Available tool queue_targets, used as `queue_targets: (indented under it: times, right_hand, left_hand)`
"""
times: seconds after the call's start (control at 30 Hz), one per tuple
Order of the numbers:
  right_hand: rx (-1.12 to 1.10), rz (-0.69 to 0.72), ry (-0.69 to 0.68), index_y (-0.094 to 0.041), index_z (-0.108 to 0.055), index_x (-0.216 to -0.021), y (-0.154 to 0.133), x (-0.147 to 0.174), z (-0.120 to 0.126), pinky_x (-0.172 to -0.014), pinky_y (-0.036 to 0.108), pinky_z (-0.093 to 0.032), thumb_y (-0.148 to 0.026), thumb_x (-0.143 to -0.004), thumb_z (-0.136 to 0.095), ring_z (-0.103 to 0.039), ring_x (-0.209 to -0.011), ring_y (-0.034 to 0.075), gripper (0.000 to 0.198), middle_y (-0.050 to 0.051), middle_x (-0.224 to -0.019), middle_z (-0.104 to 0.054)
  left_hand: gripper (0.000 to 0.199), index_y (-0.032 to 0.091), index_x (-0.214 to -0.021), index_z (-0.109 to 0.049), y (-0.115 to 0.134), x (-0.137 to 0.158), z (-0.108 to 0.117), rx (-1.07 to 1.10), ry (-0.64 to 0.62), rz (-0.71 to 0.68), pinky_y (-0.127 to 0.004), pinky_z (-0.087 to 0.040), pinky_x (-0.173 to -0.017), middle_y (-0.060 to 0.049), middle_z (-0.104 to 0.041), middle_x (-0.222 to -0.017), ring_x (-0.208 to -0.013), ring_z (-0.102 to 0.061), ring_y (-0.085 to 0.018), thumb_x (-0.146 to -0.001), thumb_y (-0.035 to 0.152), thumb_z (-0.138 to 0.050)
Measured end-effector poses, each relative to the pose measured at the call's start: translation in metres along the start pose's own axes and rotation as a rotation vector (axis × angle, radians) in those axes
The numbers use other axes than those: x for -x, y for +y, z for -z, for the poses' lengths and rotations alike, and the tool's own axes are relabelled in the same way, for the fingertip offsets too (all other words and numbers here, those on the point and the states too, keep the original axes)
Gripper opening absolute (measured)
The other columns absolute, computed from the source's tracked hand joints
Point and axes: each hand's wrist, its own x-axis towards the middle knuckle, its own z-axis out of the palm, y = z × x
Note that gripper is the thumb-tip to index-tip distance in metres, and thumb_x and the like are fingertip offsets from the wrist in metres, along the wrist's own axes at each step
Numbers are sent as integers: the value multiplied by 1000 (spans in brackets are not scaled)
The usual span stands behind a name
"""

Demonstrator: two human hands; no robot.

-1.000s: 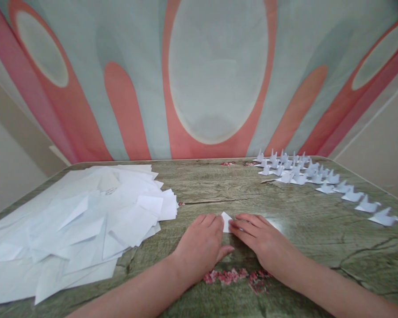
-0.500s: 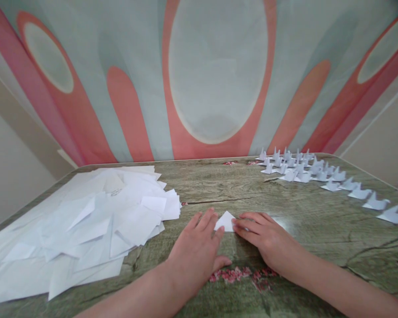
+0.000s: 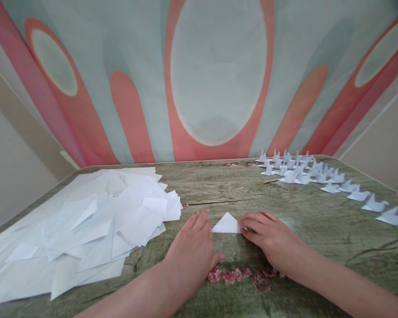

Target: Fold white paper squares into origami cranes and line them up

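A small white sheet of paper folded into a triangle [image 3: 227, 224] lies on the wooden tabletop in front of me, point away. Its right corner is under the fingertips of my right hand [image 3: 265, 232], whose curled fingers grip it and hide that corner. My left hand [image 3: 193, 240] rests palm down at the left corner, fingers stretched out and thumb apart. Whether its fingertips touch the paper I cannot tell.
A wide heap of loose white paper sheets [image 3: 96, 234] covers the left of the table [image 3: 205, 185]. Several folded paper birds [image 3: 331, 187] stand in rows at the back right. Behind the table hangs a patterned pink and grey-blue backdrop [image 3: 215, 79].
My left hand has drawn back slightly to the left, and my right hand has shifted a little right. More of the triangle shows between them.
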Motion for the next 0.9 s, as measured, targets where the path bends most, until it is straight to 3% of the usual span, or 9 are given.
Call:
queue_targets:
  times: [0.23, 0.43, 0.6, 0.73, 0.9]
  right_hand:
    - [119, -50, -102, -16, -68, -81, -1, 2, 12, -74, 36, -42, -10, -71, -60, -55, -91, 24, 14, 10, -96, -65]
    - [-181, -290, 27, -23, -68, -86, 9, 1, 5, -76, 32, -43, -4, -77, -46, -57, -81, 16, 30, 2, -86, -65]
    - [-344, -381, 110, -22, -59, -109, 10, 0, -5, -79, 32, -45, -19, -82, -50, -57, -87, 18, 29, 5, -98, -63]
    - [-403, -356, 97, -22, -53, -116, 4, -2, -7, -82, 37, -45, -24, -79, -56, -55, -92, 20, 37, 6, -102, -62]
    - [-494, -346, 118, -22, -52, -116, 0, -2, -8, -83, 39, -44, -20, -77, -57, -54, -94, 20, 39, 6, -102, -63]
  left_hand:
    - [33, 12, -91, -68, 1, -5, 1, 47, 74, -30, -38, -36, -97, -11, -64, -103, -112, -49, -27, -76, 40, -61]
    - [26, 14, -76, -65, -15, -18, -2, 70, 73, -4, -39, -47, -72, -8, -63, -75, -78, -58, -24, -86, 30, -47]
    - [21, 16, -89, -61, -23, -19, -10, 219, 148, 21, -39, -45, -79, -7, -63, -86, -86, -56, -22, -85, 33, -49]
    - [40, 20, -115, -50, -19, -21, -22, 445, 223, -17, -39, -40, -92, -6, -58, -111, -105, -51, -22, -78, 33, -59]
    - [35, 22, -116, -49, -14, -24, -33, 596, 250, -15, -35, -41, -91, -3, -60, -109, -101, -53, -19, -82, 22, -55]
